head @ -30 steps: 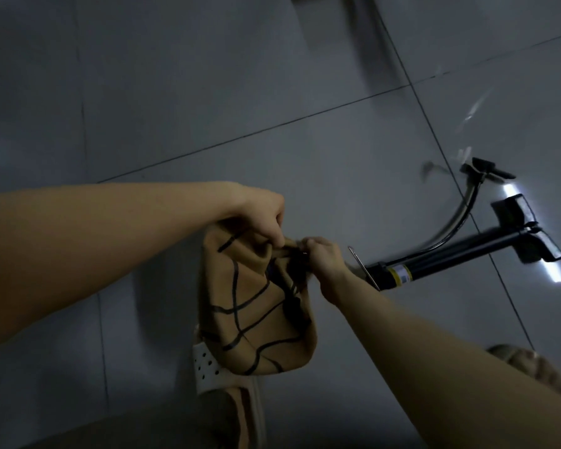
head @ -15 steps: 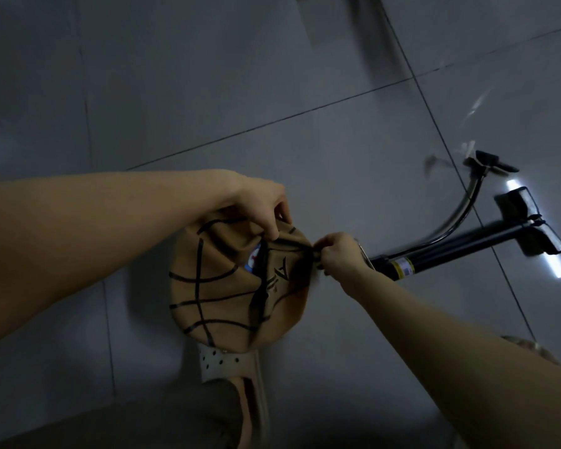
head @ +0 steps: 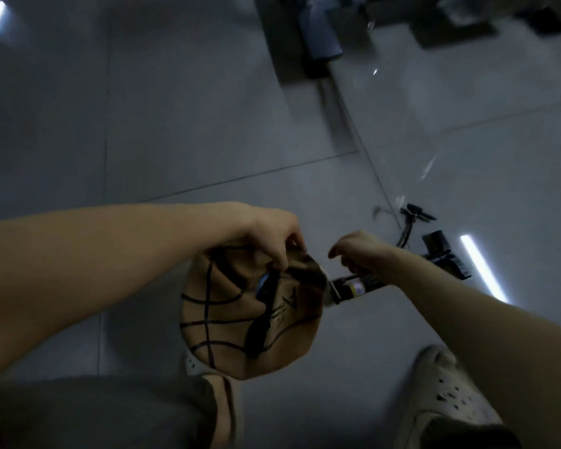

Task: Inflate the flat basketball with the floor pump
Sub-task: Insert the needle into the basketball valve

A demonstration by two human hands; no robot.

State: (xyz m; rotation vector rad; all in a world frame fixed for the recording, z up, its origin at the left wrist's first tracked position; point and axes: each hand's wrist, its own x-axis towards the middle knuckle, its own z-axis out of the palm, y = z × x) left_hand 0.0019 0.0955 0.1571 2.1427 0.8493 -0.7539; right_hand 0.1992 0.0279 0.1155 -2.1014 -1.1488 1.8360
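Left hand (head: 274,236) pinched a fold at the top edge of the flat basketball (head: 250,315), fingers curled down into the crease, thumb side hidden behind them. The ball hung from that pinch, clear of the floor, caved in on itself, tan with black seam lines, and a deep dark fold ran down its middle. A small blue mark showed just below the pinching fingertips. Some faint lettering sat right of the fold, too blurred to read.

Right hand (head: 358,252) was just right of the ball's upper edge, apart from it, knuckles up, fingers bent downward and loosely curled. It looked empty, though the palm side was hidden. It hovered above the near end of the floor pump (head: 370,286), and whether it touched the pump could not be told.

The pump lay on its side on the grey tiled floor (head: 175,124), its dark barrel running from just beside the ball's right edge away to the right. A pale label band showed on the barrel near the ball. The pump's base (head: 444,257) lay at the far end, with the hose (head: 405,234) curving up from it to a dark fitting (head: 416,213) on the floor.

Below the ball, 1 pale perforated clog (head: 196,366) peeked out; a 2nd clog (head: 447,396) sat lower right. Grey trouser legs filled the bottom left corner. Blurred dark objects stood at the top of the view. Bright light strips reflected off the tiles.
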